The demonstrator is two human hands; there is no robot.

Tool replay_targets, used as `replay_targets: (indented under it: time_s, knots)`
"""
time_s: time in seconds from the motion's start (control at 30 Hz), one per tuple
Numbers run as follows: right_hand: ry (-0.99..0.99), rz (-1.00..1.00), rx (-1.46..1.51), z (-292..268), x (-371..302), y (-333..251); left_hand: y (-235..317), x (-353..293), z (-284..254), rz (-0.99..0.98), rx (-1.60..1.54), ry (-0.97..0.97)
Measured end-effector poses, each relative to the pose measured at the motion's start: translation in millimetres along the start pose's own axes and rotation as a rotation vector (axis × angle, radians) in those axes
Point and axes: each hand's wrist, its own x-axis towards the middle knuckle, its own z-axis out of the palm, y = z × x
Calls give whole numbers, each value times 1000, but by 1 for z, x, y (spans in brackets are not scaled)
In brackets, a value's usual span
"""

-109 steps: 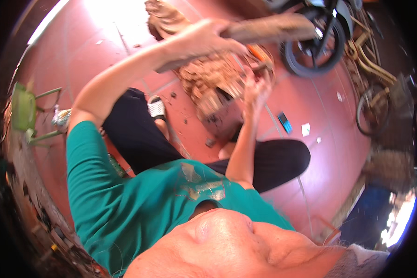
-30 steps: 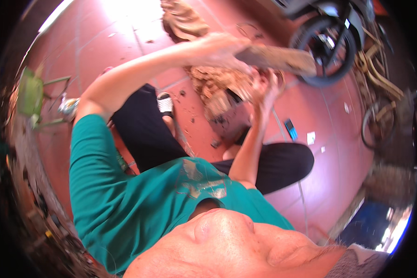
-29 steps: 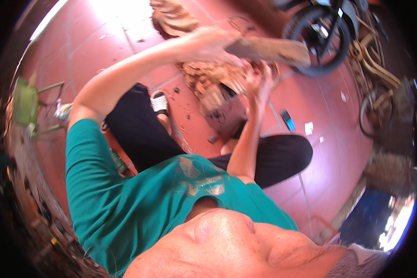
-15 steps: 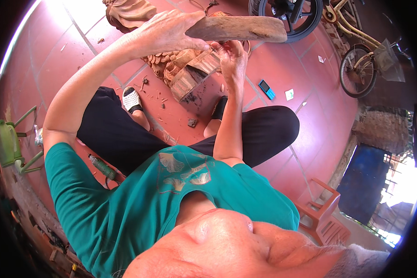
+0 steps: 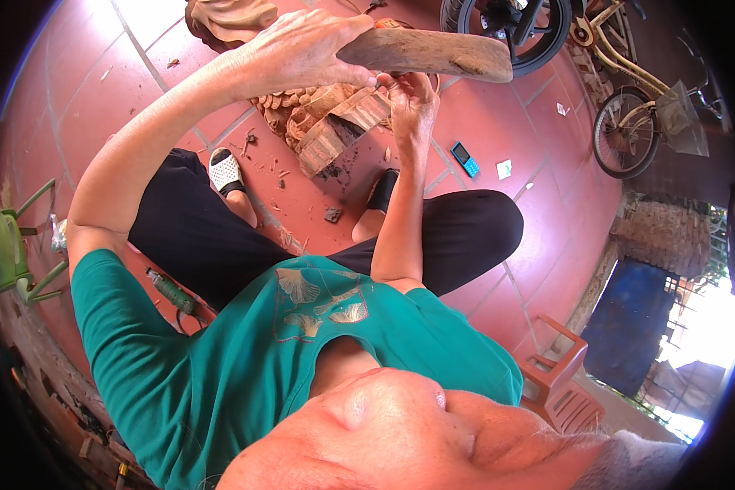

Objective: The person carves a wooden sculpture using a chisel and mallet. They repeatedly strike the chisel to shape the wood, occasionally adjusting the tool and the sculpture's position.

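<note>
A long, weathered piece of wood (image 5: 433,54) is raised above the floor in front of me. My left hand (image 5: 306,53) grips its left end, thumb below and fingers over the top. Just under the wood, my right hand (image 5: 411,102) has its fingers curled in a pinch close to the left thumb. Whatever those fingertips hold, if anything, is too small to make out. Beneath both hands, a carved wooden piece (image 5: 322,143) with scale-like relief lies on the red tiles, partly hidden by my arms and the raised wood.
Wood chips and a dark lump (image 5: 332,215) lie between my feet. A blue mobile phone (image 5: 465,160) rests right of them. A green power tool (image 5: 171,292) is by my left thigh, near a green chair (image 5: 6,249). A brown plastic chair (image 5: 559,384) and a bicycle (image 5: 626,135) stand right.
The wood and both hands have shifted very slightly right and down in the picture. The grip looks the same, and the whole view has turned a little.
</note>
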Motion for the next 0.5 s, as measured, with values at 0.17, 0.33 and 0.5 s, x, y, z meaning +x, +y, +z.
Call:
replay_targets:
  time_s: [0.17, 0.33, 0.5]
  knots:
    - [-19, 32, 21, 1, -1, -16, 4, 0, -4, -183, -62, -158]
    - [9, -5, 108, 2, -1, -34, 14, 2, -10, -162, -53, -112]
    - [-37, 40, 33, 3, 1, -11, 9, 2, -8, -208, -58, -163]
